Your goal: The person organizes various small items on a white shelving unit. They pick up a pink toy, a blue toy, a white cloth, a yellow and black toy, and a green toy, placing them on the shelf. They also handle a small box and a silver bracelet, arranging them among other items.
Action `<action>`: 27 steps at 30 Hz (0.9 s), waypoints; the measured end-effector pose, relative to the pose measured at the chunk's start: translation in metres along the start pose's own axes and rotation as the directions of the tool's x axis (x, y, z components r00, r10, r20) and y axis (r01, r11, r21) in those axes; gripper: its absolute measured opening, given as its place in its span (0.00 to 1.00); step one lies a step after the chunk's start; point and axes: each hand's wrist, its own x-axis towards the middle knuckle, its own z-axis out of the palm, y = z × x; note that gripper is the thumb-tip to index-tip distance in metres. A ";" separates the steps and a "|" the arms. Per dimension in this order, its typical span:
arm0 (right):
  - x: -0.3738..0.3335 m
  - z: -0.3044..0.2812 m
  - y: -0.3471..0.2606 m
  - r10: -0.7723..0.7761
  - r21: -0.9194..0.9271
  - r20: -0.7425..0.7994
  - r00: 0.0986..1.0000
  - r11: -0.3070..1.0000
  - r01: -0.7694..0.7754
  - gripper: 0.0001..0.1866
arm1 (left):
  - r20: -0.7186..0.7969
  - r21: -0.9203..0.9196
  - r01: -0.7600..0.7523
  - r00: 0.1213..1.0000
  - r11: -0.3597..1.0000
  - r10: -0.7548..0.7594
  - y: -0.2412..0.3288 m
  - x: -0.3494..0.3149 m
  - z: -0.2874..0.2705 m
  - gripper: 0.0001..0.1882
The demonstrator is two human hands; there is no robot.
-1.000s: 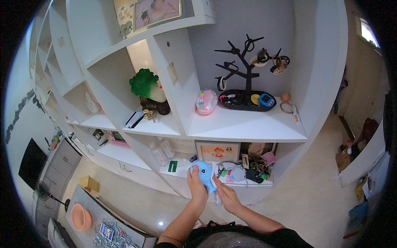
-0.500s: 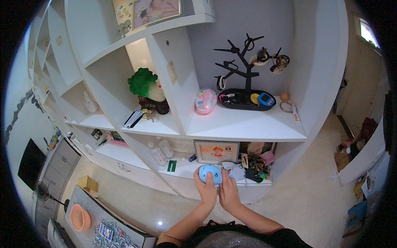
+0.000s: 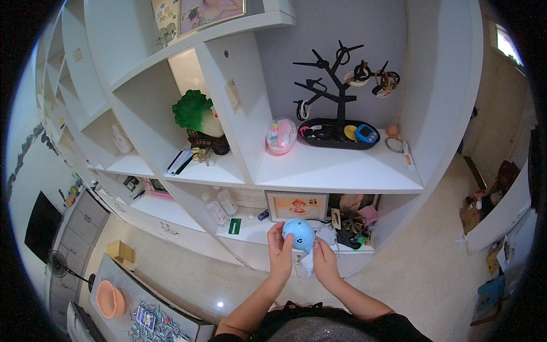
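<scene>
My left hand (image 3: 280, 251) is wrapped round the left side of a light blue, rounded plastic device (image 3: 299, 233) with a round pattern of vent holes, its thumb on the front. A pale, limp, cloth-like piece (image 3: 307, 265) hangs below the device, between my hands. My right hand (image 3: 326, 260) is closed at the device's lower right edge, pinching the pale piece; its fingertips are partly hidden. Both hands are held in front of the lower shelf. Just behind them are a framed picture (image 3: 293, 206) and a jumble of small items (image 3: 353, 227).
Above, a black tree-shaped stand (image 3: 342, 105) with hair ties shares a shelf with a pink-and-clear container (image 3: 281, 137). A cabbage ornament (image 3: 196, 114) and clear bottles (image 3: 214, 210) stand leftward. At lower left, an orange tub (image 3: 110, 300) stands on a table (image 3: 122, 273).
The blue device has turned and shifted slightly right and up, bringing its vent pattern to the front. My right hand has moved lower right, and the pale piece now hangs visibly between my hands.
</scene>
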 end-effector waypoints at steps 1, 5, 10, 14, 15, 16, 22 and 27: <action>0.001 -0.002 -0.006 -0.040 -0.046 -0.042 0.998 0.998 0.038 0.17 | -0.003 -0.033 0.110 0.994 0.993 -0.110 0.006 -0.002 0.001 0.23; -0.001 -0.006 -0.004 -0.242 -0.296 0.066 0.968 0.922 0.251 0.13 | 0.077 -0.001 0.343 0.936 0.939 -0.342 0.017 -0.015 0.001 0.22; -0.005 -0.005 0.004 -0.301 -0.273 0.101 0.948 0.908 0.317 0.14 | 0.161 0.128 0.220 0.958 0.967 -0.239 0.011 -0.015 -0.011 0.24; 0.008 -0.027 -0.019 0.001 -0.042 -0.045 0.999 0.999 -0.003 0.16 | 0.174 0.403 0.037 0.978 0.915 -0.116 0.027 -0.007 -0.012 0.32; 0.013 -0.034 -0.015 -0.129 0.014 -0.162 0.978 0.991 0.133 0.16 | 0.247 0.511 -0.144 0.969 0.848 0.016 0.031 -0.004 -0.008 0.36; 0.015 -0.036 -0.018 -0.244 0.056 -0.272 0.931 0.962 0.269 0.16 | 0.324 0.599 -0.311 0.937 0.738 0.132 0.033 -0.004 -0.006 0.39; 0.016 -0.021 -0.048 -0.613 -0.356 0.243 0.752 0.664 0.657 0.16 | 0.307 0.770 -0.403 0.914 0.495 0.267 0.034 -0.010 -0.005 0.40; 0.054 -0.033 -0.011 -0.049 0.563 0.050 0.998 0.826 0.013 0.17 | 0.501 0.577 -0.635 0.772 0.514 0.391 0.033 -0.013 0.006 0.44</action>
